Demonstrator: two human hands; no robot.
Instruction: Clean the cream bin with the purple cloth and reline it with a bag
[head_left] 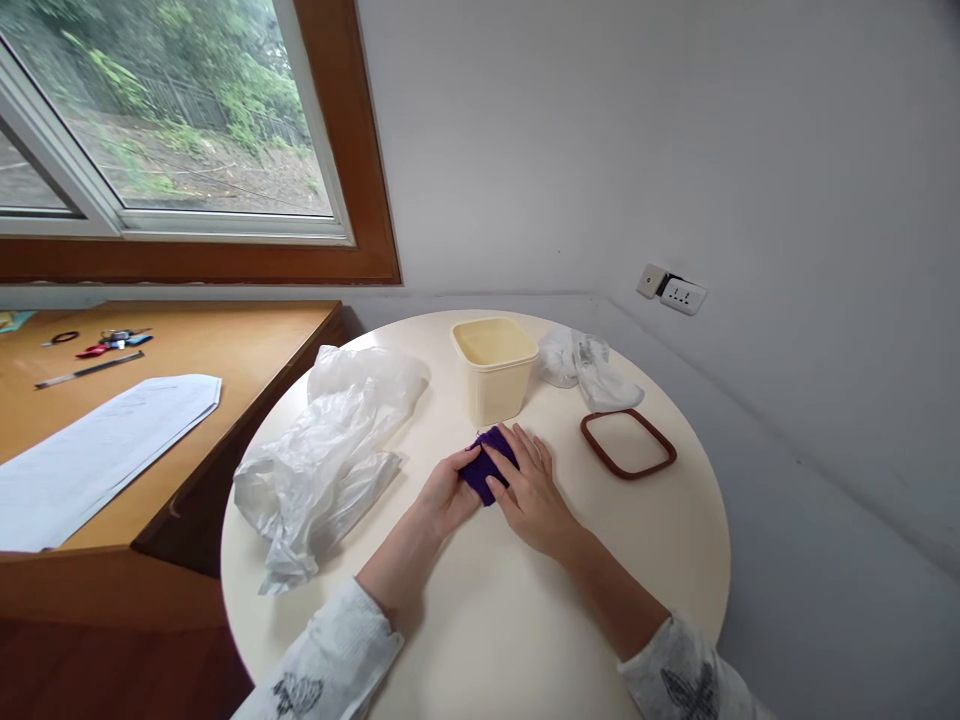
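A small folded purple cloth is between my two hands, just above the round table. My left hand grips its left side, with the thumb on top and the fingers beneath, partly hidden. Across its right side lies my right hand, its thumb and fingers closed on the cloth. Right behind the hands stands a cream plastic bin, upright and open at the top. To the right, a brown rounded-square ring lies flat, apart from my hands.
A crumpled clear plastic bag spreads over the left of the round table. Another crumpled bag lies behind the ring. The wooden desk at left bears white paper, a pen and keys.
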